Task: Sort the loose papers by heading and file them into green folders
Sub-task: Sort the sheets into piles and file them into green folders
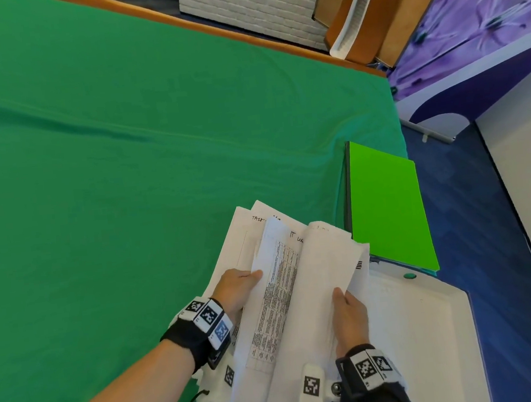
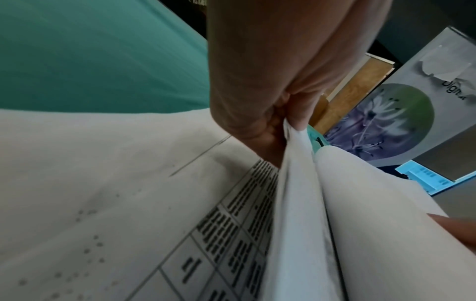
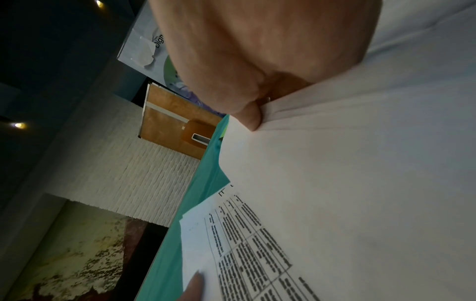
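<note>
A stack of loose white papers (image 1: 285, 283) printed with tables lies spread between both hands near the table's right edge. My left hand (image 1: 238, 287) pinches the edge of a lifted sheet (image 2: 296, 183), thumb on top. My right hand (image 1: 349, 312) grips a curled bundle of sheets (image 3: 360, 163) on the stack's right side, thumb pressing the paper. Handwritten headings show at the tops of the sheets. Bright green folders (image 1: 388, 208) lie stacked just right of the papers, closed, at the table corner.
A green cloth (image 1: 123, 149) covers the wide table to the left and ahead. A white tray-like surface (image 1: 432, 330) sits under and right of the papers. Blue floor and a purple printed panel (image 1: 483, 17) lie beyond the table's right edge.
</note>
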A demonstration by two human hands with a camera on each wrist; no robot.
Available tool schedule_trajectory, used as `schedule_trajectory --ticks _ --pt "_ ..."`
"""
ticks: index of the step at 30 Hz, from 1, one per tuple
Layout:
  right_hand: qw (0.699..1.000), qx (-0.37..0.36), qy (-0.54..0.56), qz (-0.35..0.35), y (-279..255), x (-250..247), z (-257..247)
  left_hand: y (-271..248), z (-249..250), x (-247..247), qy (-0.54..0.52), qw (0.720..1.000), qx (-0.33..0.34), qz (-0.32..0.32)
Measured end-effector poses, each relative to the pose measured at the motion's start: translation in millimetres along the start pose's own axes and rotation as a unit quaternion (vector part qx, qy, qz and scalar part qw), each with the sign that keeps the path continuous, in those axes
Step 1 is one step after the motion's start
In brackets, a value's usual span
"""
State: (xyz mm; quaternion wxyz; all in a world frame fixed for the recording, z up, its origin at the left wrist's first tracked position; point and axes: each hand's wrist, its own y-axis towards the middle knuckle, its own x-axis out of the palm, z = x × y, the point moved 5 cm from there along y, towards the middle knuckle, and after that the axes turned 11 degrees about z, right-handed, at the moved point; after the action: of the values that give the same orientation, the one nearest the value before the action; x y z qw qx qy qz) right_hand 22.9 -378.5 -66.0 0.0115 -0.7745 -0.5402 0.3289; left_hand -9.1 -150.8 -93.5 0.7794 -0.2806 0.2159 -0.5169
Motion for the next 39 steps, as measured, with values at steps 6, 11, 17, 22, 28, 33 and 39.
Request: schedule_trajectory --ticks 6,11,17,22,28,33,39 --pt "0.998 -0.063 -0.019 0.007 1 -4 -7 1 7 0 0.0 1.0 0.016 0.012" --pt "0.995 -0.088 0.01 -0.056 -10 8 -13 8 6 6 0.024 0.996 0.074 0.052" --pt "0.985 -0.062 0.034 -0.16 -34 30 -13 5 9 8 0.079 0.987 0.11 0.088" --pt "0.989 -0.067 -0.008 -0.132 -35 36 -11 -8 23 18 0.128 0.979 0.151 0.051" --pt "0.992 -0.084 -0.018 -0.093 -33 30 -14 -8 24 14 0.137 0.974 0.166 0.065" --pt "0.998 -0.062 -0.022 -0.018 -25 15 -5 -3 23 12 0.117 0.983 0.134 0.044" --pt "0.995 -0.086 -0.036 0.024 -23 5 -6 5 17 6 0.087 0.992 0.083 0.049"
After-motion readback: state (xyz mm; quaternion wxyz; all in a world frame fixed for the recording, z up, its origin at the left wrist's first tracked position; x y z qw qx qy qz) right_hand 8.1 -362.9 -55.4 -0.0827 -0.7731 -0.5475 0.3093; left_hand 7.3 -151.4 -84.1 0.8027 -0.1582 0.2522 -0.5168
